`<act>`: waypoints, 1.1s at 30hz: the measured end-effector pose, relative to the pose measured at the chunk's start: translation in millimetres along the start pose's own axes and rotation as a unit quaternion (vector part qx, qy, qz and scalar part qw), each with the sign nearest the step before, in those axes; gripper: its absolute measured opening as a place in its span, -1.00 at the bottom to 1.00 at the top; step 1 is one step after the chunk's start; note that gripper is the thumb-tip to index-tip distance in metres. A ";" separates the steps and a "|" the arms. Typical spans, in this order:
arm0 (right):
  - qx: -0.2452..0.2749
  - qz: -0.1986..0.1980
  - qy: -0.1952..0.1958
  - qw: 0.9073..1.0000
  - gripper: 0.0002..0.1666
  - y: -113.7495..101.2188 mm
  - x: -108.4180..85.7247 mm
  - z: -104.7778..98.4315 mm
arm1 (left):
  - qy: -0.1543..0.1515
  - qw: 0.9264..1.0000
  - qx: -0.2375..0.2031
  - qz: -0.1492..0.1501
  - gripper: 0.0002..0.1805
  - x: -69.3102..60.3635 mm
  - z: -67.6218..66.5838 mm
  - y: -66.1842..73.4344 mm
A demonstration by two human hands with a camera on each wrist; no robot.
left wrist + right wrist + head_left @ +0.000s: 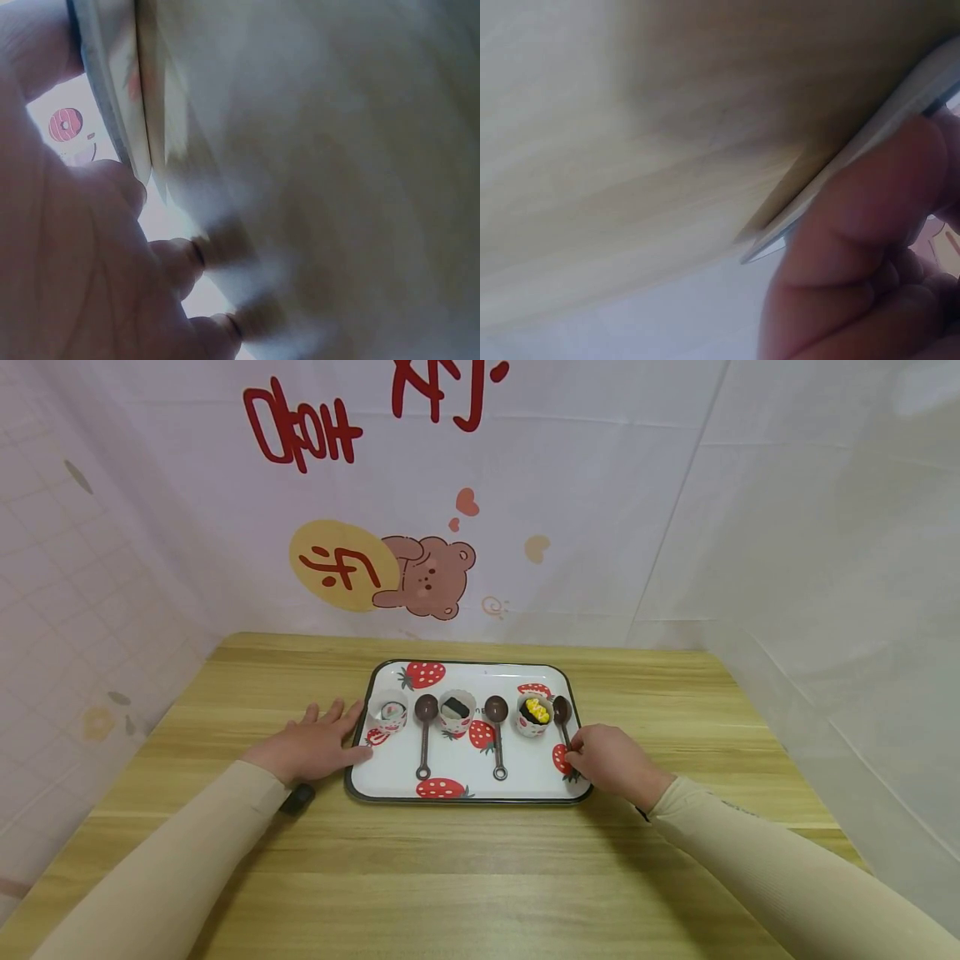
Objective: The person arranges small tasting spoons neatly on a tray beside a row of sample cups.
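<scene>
A white tray (457,756) with a dark rim and strawberry prints lies on the table. My left hand (315,748) rests at its left edge, fingers spread, the thumb reaching over the rim. In the left wrist view, fingers (176,262) of that hand touch the tabletop. At the tray's right side my right hand (611,762) pinches the handle of a brown spoon (561,710); the handle's end is hidden by the fingers. Two more brown spoons, a left one (426,710) and a middle one (497,712), lie with ringed handles toward me.
Three paper cups stand on the tray: a left cup (387,720) with a white sushi piece, a middle cup (456,720) with a black-banded piece, and a right cup (531,727) with a yellow-topped piece. Wood-grain table (450,877) surrounds the tray; a printed cloth (585,485) hangs behind.
</scene>
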State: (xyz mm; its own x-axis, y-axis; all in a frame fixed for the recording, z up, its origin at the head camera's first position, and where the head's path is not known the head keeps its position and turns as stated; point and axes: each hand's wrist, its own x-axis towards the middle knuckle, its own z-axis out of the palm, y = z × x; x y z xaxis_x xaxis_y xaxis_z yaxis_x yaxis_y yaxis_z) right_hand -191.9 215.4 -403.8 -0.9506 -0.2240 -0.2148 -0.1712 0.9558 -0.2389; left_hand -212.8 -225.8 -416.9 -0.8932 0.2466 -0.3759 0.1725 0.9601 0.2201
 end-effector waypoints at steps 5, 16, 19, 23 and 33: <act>-0.003 0.002 0.000 1.000 -0.75 -0.8 0.2 -0.1 | 0.000 1.000 0.001 -0.002 0.15 0.4 0.2 0.2; -0.029 -0.052 0.047 0.997 -0.85 4.5 -2.9 3.2 | 0.010 1.000 -0.001 0.013 0.10 -2.1 -0.5 2.1; -0.020 -0.038 0.041 0.998 -0.78 3.5 -3.7 2.3 | 0.010 1.000 0.000 0.014 0.10 -2.1 -0.5 2.0; -0.005 -0.020 0.031 0.999 -0.65 2.0 -4.6 1.1 | 0.012 1.000 0.002 0.015 0.10 -2.0 0.2 1.1; 0.011 -0.001 0.013 1.000 -0.66 0.9 -5.4 0.4 | 0.009 1.000 0.004 0.011 0.10 -2.7 -0.4 2.1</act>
State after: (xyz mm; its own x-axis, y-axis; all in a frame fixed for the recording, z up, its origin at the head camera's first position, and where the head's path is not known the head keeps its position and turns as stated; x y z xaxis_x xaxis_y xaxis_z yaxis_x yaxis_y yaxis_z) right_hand -186.9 217.4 -403.3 -0.9564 -0.2215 -0.1904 -0.1684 0.9507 -0.2604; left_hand -210.2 -224.4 -415.0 -0.8969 0.2644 -0.3545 0.1944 0.9557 0.2209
